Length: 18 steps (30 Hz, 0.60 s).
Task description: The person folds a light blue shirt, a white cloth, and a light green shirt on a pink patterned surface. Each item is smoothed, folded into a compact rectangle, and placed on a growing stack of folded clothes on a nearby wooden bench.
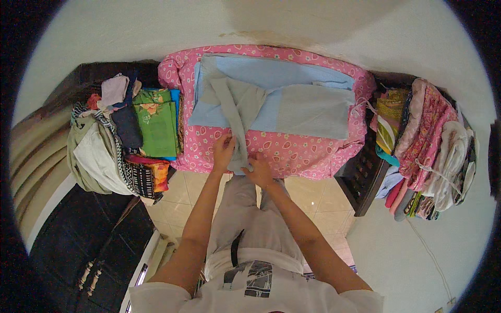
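Note:
A light-blue and grey garment (313,105) lies folded and spread across a pink floral cloth (305,156) in front of me. From its left part a narrow grey strip (237,117), which looks like a sleeve, runs towards my body and past the garment's near edge. My left hand (224,153) holds the left edge of this strip with curled fingers. At the strip's lower end, close to my legs, my right hand (259,170) pinches the right edge between thumb and fingers. Part of each hand's fingertips is hidden.
To the left are stacked clothes (100,148) and a folded green floral cloth (156,123). A dark wooden rack (362,180) on the right bears folded textiles (424,129). Behind the pink cloth rises a pale wall (188,27). Tiled floor (325,195) shows below.

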Tool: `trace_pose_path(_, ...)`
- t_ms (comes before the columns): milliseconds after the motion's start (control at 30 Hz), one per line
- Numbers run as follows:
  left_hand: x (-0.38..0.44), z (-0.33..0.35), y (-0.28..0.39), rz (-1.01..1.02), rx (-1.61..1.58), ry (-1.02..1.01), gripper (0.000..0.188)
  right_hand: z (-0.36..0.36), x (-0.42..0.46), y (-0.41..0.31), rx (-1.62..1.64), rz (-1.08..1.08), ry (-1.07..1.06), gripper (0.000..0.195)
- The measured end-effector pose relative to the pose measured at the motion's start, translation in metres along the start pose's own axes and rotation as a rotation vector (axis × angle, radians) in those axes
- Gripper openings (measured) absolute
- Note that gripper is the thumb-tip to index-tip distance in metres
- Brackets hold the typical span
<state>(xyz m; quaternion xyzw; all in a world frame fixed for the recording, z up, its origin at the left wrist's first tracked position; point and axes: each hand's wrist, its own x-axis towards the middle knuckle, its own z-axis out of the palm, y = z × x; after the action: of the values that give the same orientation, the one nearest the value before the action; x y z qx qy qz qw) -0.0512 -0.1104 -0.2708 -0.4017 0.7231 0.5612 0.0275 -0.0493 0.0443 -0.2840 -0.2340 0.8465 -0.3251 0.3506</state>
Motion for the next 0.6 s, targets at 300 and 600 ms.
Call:
trace_pose_path(300,0.080,-0.021,0.031,0.681,0.555,0.011,0.039,-0.129,0.030,-0.049,0.198,0.083,0.162,0.041)
trace_pose_path(600,0.112,-0.017,0.006,0.628,0.793,0.077,0.055,-0.337,0.081,-0.054,-0.847,-0.260,0.701,0.037)
